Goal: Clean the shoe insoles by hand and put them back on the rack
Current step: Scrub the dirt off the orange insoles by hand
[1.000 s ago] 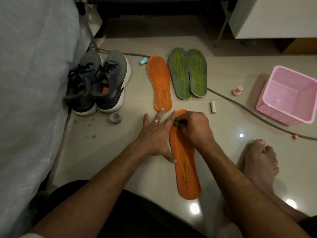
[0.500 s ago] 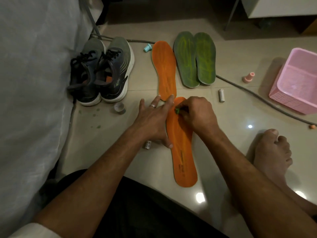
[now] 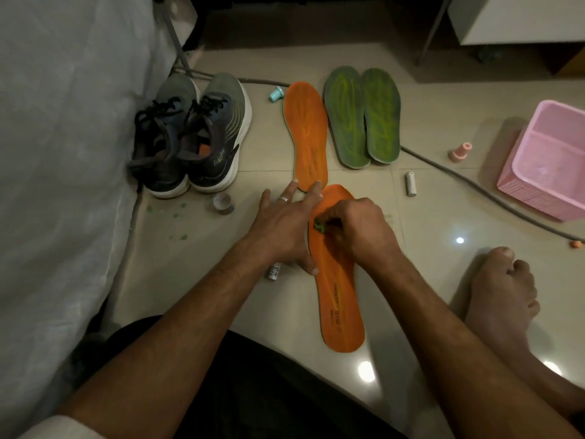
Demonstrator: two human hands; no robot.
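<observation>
An orange insole [image 3: 340,299] lies lengthwise on the tiled floor in front of me. My left hand [image 3: 285,226], a ring on one finger, lies flat with spread fingers beside the insole's toe end, its thumb on the insole's left edge. My right hand [image 3: 357,229] is curled over the insole's front part and pinches a small green scrap [image 3: 319,225] against it. A second orange insole [image 3: 306,134] lies further off, with two green insoles [image 3: 364,117] side by side to its right.
A pair of grey running shoes [image 3: 193,137] stands at the left by a white cloth-covered surface [image 3: 63,137]. A pink plastic basket [image 3: 550,163] sits at the right. A grey cable [image 3: 474,188], small caps, a battery-like cylinder [image 3: 410,184] and my bare foot [image 3: 500,293] lie around.
My view has dropped and moved closer. My right hand has worked the green scrap slightly down the insole's toe area. The left hand stays planted beside it.
</observation>
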